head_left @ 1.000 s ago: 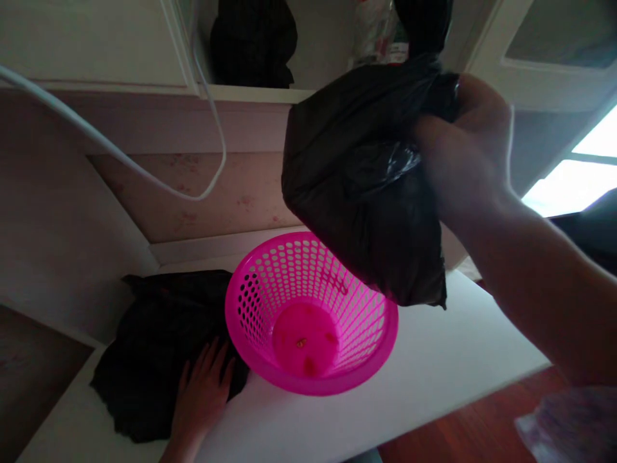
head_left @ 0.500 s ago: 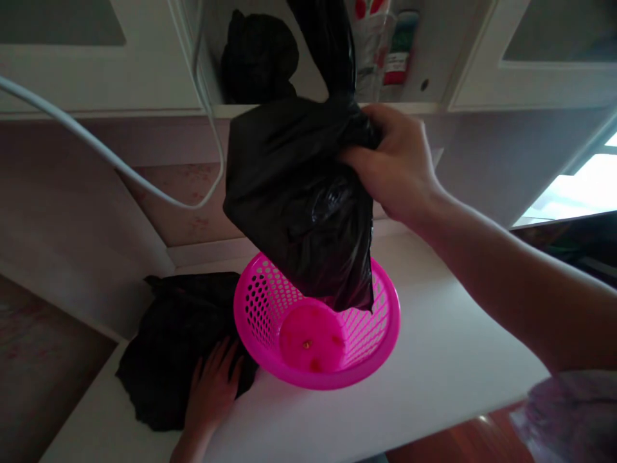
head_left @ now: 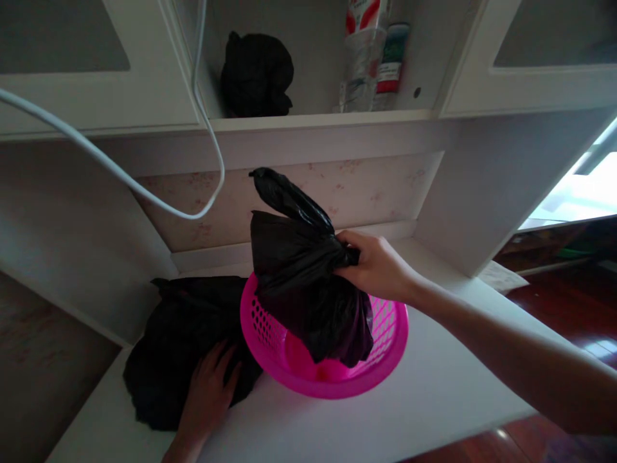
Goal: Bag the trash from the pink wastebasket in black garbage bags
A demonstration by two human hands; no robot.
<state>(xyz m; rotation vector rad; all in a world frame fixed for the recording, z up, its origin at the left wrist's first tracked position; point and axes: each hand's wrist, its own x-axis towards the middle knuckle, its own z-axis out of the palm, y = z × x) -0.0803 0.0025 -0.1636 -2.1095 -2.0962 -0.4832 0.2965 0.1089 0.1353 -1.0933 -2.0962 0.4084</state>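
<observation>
My right hand (head_left: 371, 263) is closed on the gathered neck of a black plastic bag (head_left: 303, 283), its thumb and fingers pinching the film. The lower part of that bag hangs inside the rim of a pink perforated plastic basket (head_left: 328, 390), hiding much of the basket's floor. To the left, a second black plastic bag (head_left: 168, 347) lies slumped on the white surface against the basket. My left hand (head_left: 209, 389) rests on this bag's right side with the fingers stretched out over it.
Above is a white cabinet shelf (head_left: 318, 123) holding a bundled black bag (head_left: 258, 76), a clear plastic container (head_left: 364, 64) and a green-and-red can (head_left: 391, 61). A white cable (head_left: 110, 164) loops down at the left. A side panel (head_left: 501, 173) stands at the right.
My right hand has brought its black bag down from shelf height into the basket's opening. My left hand stays on the other bag, and the view has tilted slightly.
</observation>
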